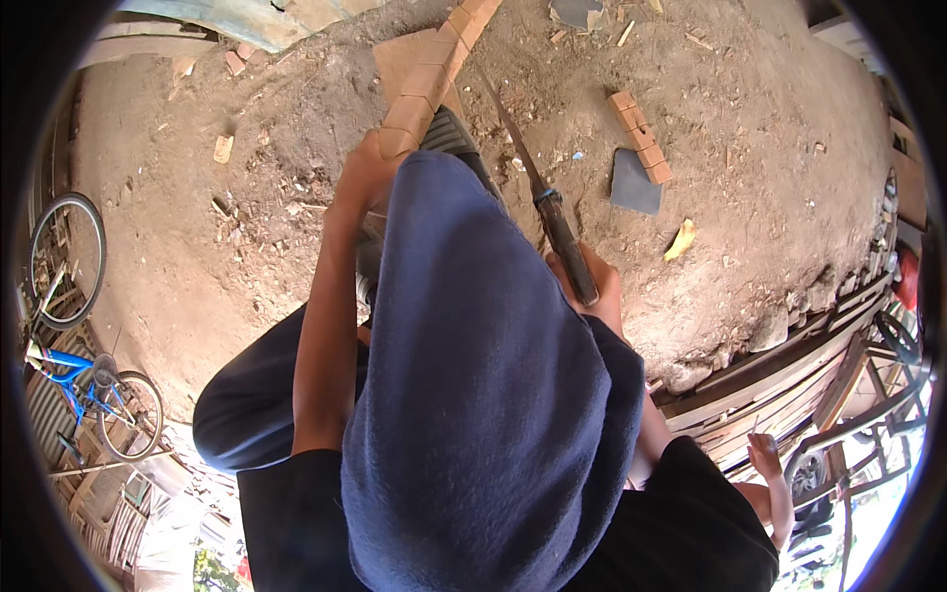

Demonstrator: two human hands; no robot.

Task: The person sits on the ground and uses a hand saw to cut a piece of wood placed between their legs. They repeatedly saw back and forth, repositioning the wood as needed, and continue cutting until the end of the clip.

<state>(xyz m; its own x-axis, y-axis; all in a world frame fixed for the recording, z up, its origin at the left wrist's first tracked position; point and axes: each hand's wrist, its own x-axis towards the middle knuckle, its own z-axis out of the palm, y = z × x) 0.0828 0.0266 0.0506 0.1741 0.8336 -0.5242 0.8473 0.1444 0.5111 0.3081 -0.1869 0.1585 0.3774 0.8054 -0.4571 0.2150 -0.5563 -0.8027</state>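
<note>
A long reddish-brown wooden bar (pixel 426 81), cut across by several grooves, slants from my left hand toward the far edge. My left hand (pixel 367 170) is closed around its near end. My right hand (pixel 602 281) grips the dark handle of a long-bladed knife (pixel 554 219) with a blue band near the blade. Its thin blade points away from me and lies to the right of the bar, apart from it. A dark ribbed thing (pixel 456 133) shows beside the bar's near end. Dark blue cloth (pixel 473 345) in front hides my lap and part of my right hand.
On the dirt floor to the right lie a shorter grooved wooden piece (pixel 641 138), a dark flat sheet (pixel 635 183) and a yellowish scrap (pixel 681 240). A blue bicycle (pixel 79 380) stands at left. Stacked planks (pixel 769 395) and another person's hand (pixel 763 456) are at right.
</note>
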